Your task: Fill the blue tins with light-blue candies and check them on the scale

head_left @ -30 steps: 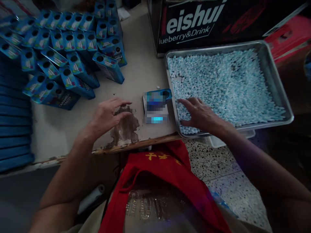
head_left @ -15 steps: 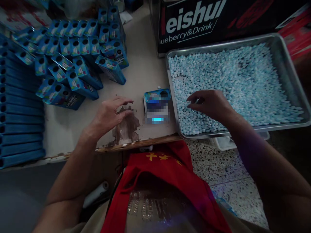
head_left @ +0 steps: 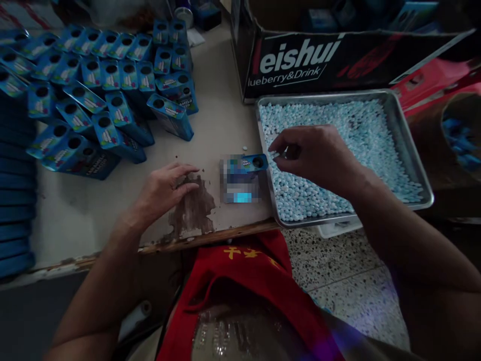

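Observation:
My right hand (head_left: 315, 158) is over the left edge of a metal tray (head_left: 411, 145) filled with small pale blue and white candies (head_left: 330, 113). Its thumb and fingers are drawn into a pinch, with what look like a few candies at the tips. Close by on the left, a small blue candy box (head_left: 257, 161) lies on the table, partly blurred by pixelation. My left hand (head_left: 163, 193) hovers over or rests on the table left of that box, empty, thumb and fingers apart.
Many upright blue boxes (head_left: 110, 75) crowd the table's left side. Behind the tray stands a black carton (head_left: 296, 60) with boxes inside. A stray candy (head_left: 245, 148) lies above the small box. A round container (head_left: 460, 135) with blue pieces is at far right.
My right hand has moved left from over the candies toward the small box, its fingertips closer together. My left hand stays open near its place. The view has shifted, showing more of the carton.

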Available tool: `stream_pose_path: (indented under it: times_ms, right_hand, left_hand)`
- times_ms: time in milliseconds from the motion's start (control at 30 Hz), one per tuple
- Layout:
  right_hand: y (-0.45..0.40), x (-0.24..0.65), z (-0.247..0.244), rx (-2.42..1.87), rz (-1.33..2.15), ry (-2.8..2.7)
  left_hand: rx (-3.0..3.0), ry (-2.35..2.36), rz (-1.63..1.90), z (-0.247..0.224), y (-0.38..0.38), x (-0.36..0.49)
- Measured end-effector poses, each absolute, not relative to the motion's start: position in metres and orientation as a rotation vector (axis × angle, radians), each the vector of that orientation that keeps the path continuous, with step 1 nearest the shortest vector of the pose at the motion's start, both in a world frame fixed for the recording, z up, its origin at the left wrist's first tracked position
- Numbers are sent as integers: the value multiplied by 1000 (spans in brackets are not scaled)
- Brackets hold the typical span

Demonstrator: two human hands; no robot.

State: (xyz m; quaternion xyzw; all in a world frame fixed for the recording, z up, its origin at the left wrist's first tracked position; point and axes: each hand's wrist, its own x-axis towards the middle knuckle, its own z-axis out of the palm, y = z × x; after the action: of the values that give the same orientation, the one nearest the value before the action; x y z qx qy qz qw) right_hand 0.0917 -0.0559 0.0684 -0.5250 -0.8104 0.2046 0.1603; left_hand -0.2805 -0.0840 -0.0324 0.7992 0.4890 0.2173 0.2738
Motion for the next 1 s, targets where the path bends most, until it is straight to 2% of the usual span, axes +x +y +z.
stream_pose_path:
  times_ms: [100,233,500,633,733,833,1000]
  right_hand:
    - [-52,79,75,-1421,463,-2482]
    - [-53,73,78,-1416,470,-2546]
    - [-68,60,71,-1456,634,-2325]
    - [-75,82,66,-1534,506,-2115]
    - [-84,116,48,-1657,529,-2114]
    - [-97,141,13,-1759,665,-2346]
    - [-110,148,-36,-1749,467,-2452]
  left_hand:
    - [2151,1328,604,-34,-85,-286]
    - [2142,1319,612,-36,-85,-291]
    - [2127,1312,642,-27,-86,-290]
    - [2137,1312,617,-23,-85,-288]
    - [2133,1309,611,-25,-83,-285]
    - [2154,1272,612,-25,-80,-276]
    - [2206,1265,555,-15,-77,-254]
